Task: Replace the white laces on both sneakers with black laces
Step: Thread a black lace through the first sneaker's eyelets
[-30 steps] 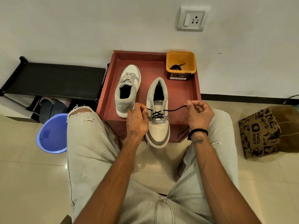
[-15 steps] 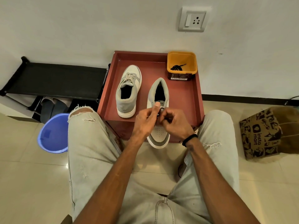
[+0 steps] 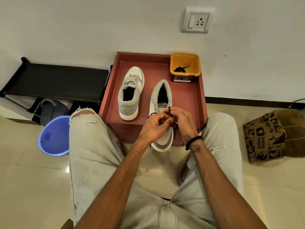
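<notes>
Two grey-and-white sneakers lie on a red tray point(image 3: 188, 96). The left sneaker point(image 3: 130, 93) has white laces. The right sneaker point(image 3: 162, 113) points its toe toward me and carries a black lace point(image 3: 175, 129). Over its eyelets my left hand point(image 3: 152, 127) and my right hand point(image 3: 183, 123) meet, both pinching the black lace. One loose end hangs down past the toe, and a short stretch shows left of my left hand. A yellow tub point(image 3: 185, 66) at the tray's back right holds another black lace point(image 3: 180, 69).
A blue plastic basin point(image 3: 52, 136) stands on the floor by my left knee. A black shoe rack point(image 3: 54, 81) with slippers beneath runs along the wall at left. A brown printed paper bag point(image 3: 272, 136) sits on the floor at right.
One second ago my hands were apart, pulling the black lace taut sideways. They have since come together over the middle of the right sneaker and stay there, working the lace.
</notes>
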Available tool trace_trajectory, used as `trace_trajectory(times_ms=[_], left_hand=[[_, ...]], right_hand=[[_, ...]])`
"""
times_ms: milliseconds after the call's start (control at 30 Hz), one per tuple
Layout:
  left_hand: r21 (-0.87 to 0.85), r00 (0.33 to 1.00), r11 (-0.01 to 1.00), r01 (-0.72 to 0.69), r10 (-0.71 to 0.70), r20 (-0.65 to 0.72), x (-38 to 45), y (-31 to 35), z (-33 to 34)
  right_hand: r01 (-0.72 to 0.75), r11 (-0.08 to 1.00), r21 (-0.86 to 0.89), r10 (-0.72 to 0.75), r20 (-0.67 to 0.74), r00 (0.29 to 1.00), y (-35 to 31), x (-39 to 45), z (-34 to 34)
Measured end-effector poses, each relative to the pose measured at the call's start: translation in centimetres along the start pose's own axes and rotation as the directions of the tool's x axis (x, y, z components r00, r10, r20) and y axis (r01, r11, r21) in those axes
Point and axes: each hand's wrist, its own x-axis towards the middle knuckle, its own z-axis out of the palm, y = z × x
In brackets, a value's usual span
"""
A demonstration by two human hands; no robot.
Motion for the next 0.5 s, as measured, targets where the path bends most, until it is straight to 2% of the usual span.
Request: trace_trajectory(times_ms=[67,167,233,300,400,500], left_hand=[[0.129,0.998,0.991,-0.023,0.015,0.066,-0.1,0.0,0.0],[0.313,0.976,0.949,-0.027,-0.043,0.214,-0.5,-0.1,0.1],[0.481,0.964,0.875,-0.046,-0.088,0.252,-0.7,-0.5,0.2],[0.607,0.96,0.791,-0.078,-0.105,0.26,-0.9,-0.6,0.3],[0.608,0.955,0.792,-0.052,-0.138,0.262,-0.8,-0.9,-0.1],[0.436,0.974,0.9,-0.002,-0.097,0.205,-0.5,-0.8,-0.5]], right_hand=[[0.009,0.997,0.082,-0.009,0.004,1.0,0.2,0.3,-0.1],[-0.008,0.936,0.351,0.019,-0.03,0.999,0.1,0.8,-0.8],[0.003,0.863,0.505,0.041,-0.076,0.996,-0.1,1.0,-1.5],[0.025,0.811,0.584,0.063,-0.13,0.99,-0.2,1.3,-2.2],[0.041,0.823,0.567,0.083,-0.19,0.978,-0.1,1.8,-3.2],[0.021,0.948,0.317,0.022,-0.13,0.991,-0.3,1.6,-3.5]])
